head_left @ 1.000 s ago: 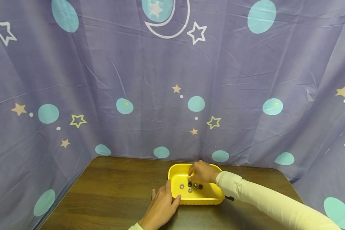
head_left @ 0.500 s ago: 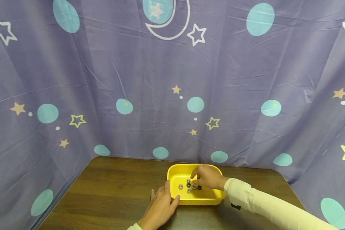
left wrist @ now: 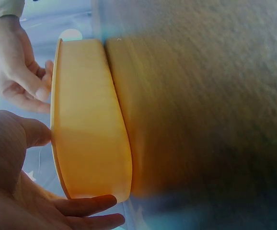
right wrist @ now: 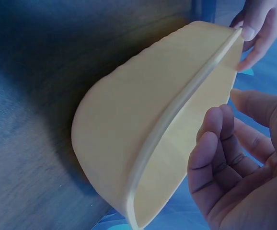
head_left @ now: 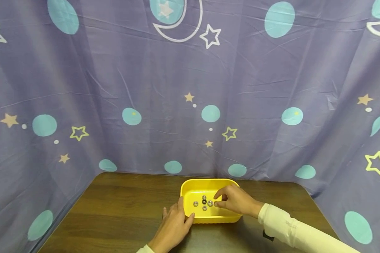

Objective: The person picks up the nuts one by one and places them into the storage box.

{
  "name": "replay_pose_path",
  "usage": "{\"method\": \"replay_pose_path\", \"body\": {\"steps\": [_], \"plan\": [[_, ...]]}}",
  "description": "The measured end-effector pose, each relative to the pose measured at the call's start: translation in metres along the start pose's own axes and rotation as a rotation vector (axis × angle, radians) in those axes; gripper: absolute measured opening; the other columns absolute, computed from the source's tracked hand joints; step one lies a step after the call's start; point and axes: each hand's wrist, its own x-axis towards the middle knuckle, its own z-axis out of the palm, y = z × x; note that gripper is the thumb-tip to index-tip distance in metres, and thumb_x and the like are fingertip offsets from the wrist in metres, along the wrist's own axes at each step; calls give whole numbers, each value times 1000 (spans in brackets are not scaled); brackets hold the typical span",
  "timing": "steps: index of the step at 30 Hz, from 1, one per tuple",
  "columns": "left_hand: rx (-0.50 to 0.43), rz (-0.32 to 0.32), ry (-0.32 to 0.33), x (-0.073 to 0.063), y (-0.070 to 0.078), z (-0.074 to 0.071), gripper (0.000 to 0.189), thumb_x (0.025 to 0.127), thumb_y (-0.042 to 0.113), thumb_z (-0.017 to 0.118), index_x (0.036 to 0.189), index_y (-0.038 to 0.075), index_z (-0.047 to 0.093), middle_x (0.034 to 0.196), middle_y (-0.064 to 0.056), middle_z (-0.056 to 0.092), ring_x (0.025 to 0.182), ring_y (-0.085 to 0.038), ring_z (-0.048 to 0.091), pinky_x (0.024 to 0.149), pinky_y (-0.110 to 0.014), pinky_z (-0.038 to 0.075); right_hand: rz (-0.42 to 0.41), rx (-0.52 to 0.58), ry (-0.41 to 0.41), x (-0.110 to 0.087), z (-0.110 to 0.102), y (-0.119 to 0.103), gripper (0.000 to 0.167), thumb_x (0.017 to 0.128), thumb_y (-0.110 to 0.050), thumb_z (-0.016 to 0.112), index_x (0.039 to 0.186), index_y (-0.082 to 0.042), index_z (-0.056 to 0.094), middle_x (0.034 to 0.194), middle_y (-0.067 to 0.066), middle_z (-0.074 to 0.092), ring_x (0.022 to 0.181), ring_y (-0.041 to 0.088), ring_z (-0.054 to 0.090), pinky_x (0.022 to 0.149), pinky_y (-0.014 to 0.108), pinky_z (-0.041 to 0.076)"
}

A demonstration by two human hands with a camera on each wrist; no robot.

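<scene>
A yellow tray [head_left: 190,218] stands on the table, with several silver hex nuts [head_left: 210,203] and a black nut [head_left: 204,202] loosely grouped on its floor. My left hand [head_left: 172,225] holds the tray's near left corner. In the left wrist view its thumb touches the rim and its fingers [left wrist: 88,206] lie against the end wall. Over the tray's right half is my right hand [head_left: 235,200], thumb and forefinger apart beside the rightmost silver nut. The right wrist view shows its other fingers [right wrist: 203,153] loosely curled. Whatever lies under that hand is hidden.
The brown wooden table [head_left: 126,207] extends to both sides of the tray. A purple curtain [head_left: 164,140] with stars and blue dots hangs close behind its far edge.
My right hand has let go of a silver nut behind the black one and moved right. A second black nut at the right is now hidden by it. The left hand keeps its place on the tray.
</scene>
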Motion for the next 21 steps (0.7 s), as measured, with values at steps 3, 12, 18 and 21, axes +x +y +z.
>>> {"method": "replay_pose_path", "body": {"steps": [3, 12, 18, 21], "plan": [[-6, -4, 1, 0, 1, 0, 76, 103, 33, 78, 156, -12, 46, 140, -33, 66, 135, -49, 62, 113, -89, 29, 23, 3, 5, -10, -3, -2, 17, 95, -19, 88, 108, -8, 86, 65, -17, 61, 56, -3, 47, 50, 21, 41], [-3, -2, 15, 1, 0, 2, 76, 102, 31, 79, 155, -12, 46, 138, -33, 67, 133, -49, 64, 111, -90, 31, 44, 59, 13, -40, -10, -11, 20, 96, -22, 88, 113, -12, 85, 66, -17, 60, 55, -4, 48, 51, 21, 43], [2, 4, 23, 2, 0, 2, 76, 102, 31, 80, 155, -12, 46, 138, -32, 68, 133, -48, 64, 110, -90, 32, 42, 77, 41, -57, -14, -17, 21, 96, -22, 88, 113, -10, 85, 67, -19, 60, 57, -4, 51, 53, 21, 46], [0, 1, 24, 2, 1, 3, 76, 102, 30, 80, 155, -13, 46, 138, -32, 68, 133, -48, 64, 110, -90, 32, 35, 70, 51, -65, -14, -19, 21, 96, -21, 88, 112, -9, 85, 68, -20, 60, 58, -5, 51, 54, 21, 47]]}}
